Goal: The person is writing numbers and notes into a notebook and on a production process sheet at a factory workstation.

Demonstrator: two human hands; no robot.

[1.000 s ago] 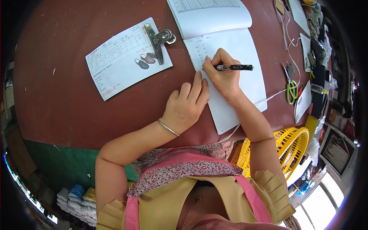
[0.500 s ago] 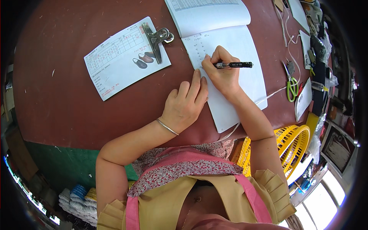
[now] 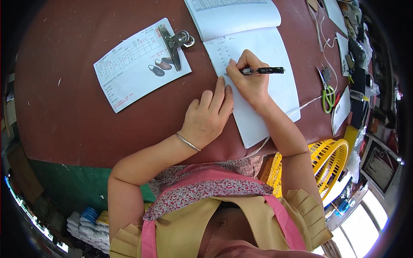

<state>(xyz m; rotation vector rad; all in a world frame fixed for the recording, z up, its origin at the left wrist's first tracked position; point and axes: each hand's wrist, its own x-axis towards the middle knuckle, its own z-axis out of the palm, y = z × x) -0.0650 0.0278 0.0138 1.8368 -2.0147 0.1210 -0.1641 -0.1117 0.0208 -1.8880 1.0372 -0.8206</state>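
Observation:
A black pen (image 3: 275,70) is gripped in my right hand (image 3: 250,81), its tip end hidden by the fingers over the page. Beneath lies an open notebook (image 3: 275,51) with its upper leaf folded back and short columns of handwriting at the page's upper left. My left hand (image 3: 207,112) rests flat with fingers stretched out, its fingertips on the notebook's left edge. A silver bangle (image 3: 187,141) circles that wrist. To the left lies a stack of printed sheets (image 3: 129,73) showing shoe pictures, held by a large metal bulldog clip (image 3: 173,45).
Green-handled scissors (image 3: 328,98) lie on the red-brown table (image 3: 64,107) at the right. White cord (image 3: 330,64) trails near them and past the notebook. Several papers and bagged items line the right edge. A yellow plastic basket (image 3: 331,161) stands beside my right arm, below the table edge.
My right hand has shifted very slightly, with the pen still in it. The left hand and the clipped sheets look practically the same.

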